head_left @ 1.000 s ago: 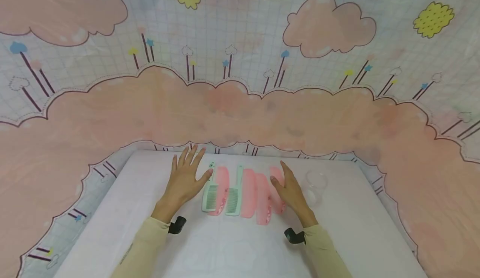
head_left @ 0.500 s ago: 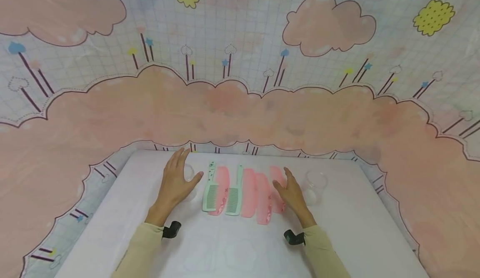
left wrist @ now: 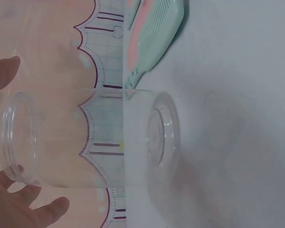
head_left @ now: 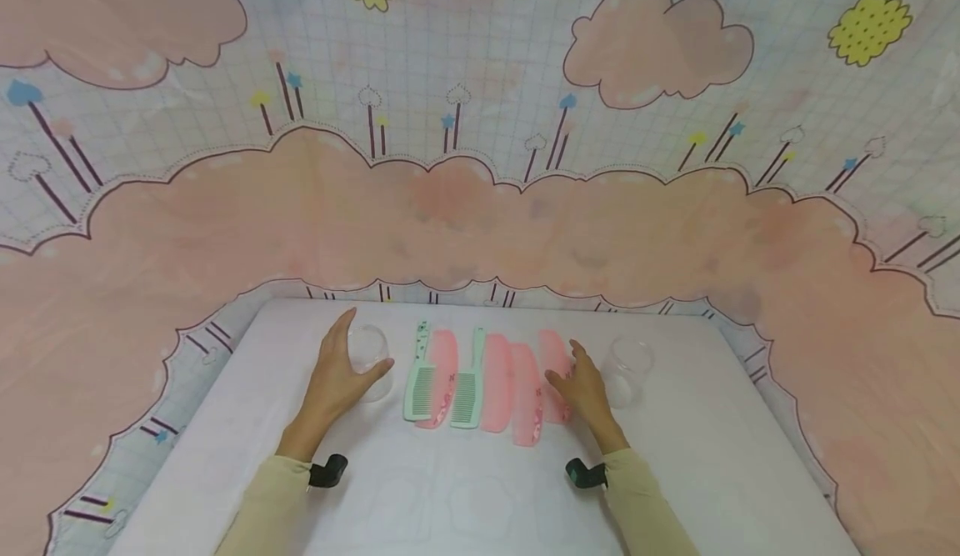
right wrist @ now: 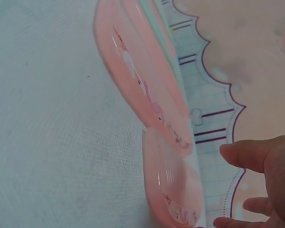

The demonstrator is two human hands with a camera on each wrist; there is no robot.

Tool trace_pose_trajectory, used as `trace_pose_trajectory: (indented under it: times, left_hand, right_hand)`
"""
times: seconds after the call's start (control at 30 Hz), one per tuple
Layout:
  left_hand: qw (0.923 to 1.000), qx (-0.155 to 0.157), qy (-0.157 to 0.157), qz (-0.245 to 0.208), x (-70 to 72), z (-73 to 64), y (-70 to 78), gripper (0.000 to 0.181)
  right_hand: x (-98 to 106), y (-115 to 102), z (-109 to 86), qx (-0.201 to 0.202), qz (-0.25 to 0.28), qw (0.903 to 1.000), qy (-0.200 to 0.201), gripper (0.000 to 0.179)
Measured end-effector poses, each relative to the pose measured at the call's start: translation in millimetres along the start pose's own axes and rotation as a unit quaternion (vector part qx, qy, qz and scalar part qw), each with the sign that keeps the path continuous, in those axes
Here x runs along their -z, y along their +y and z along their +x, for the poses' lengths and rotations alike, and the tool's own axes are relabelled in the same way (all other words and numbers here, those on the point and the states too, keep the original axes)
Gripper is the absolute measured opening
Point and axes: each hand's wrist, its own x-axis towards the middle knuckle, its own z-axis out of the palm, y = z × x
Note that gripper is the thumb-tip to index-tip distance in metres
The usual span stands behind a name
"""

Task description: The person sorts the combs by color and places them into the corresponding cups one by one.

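Near the far edge of the white desk (head_left: 480, 498), on its left half, a clear jar (head_left: 370, 346) is stood upright, its long axis vertical and its mouth pointed up; beside it the left hand (head_left: 330, 377) is held, thumb spread from fingers, though contact cannot be told. Near the rightmost pink comb (head_left: 553, 352), laid lengthwise toward the far edge, the right hand (head_left: 583, 389) is held with thumb and fingers parted.
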Motion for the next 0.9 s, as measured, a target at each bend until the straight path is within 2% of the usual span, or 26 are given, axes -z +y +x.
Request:
trace_pose_trajectory:
  times: [0.1,0.2,0.53,0.8,0.9]
  left_hand:
    - [0.9988,0.031,-0.013,-0.036,-0.3,-0.9,-1.5,0.108]
    - [0.9964,0.049,-0.024,-0.064,-1.3,-1.5,-3.5,0.11]
    - [0.991,0.083,-0.046,-0.094,-6.2,-5.4,-15.7,0.107]
    - [0.9853,0.112,-0.07,-0.108,-6.0,-7.1,-17.5,0.103]
    - [0.9844,0.114,-0.07,-0.114,-5.5,-7.2,-18.0,0.099]
  right_hand:
    - [0,2,0.8,-0.004,0.007,1.0,0.005,0.076]
    - [1,4,2.3,-0.008,0.01,0.9999,0.011,0.077]
    - [-9,7,8.6,-0.008,-0.014,0.9992,0.036,0.083]
    - [-14,4,8.0,-0.015,-0.035,0.9982,0.047,0.079]
    - [-14,2,8.8,-0.013,-0.04,0.9977,0.054,0.079]
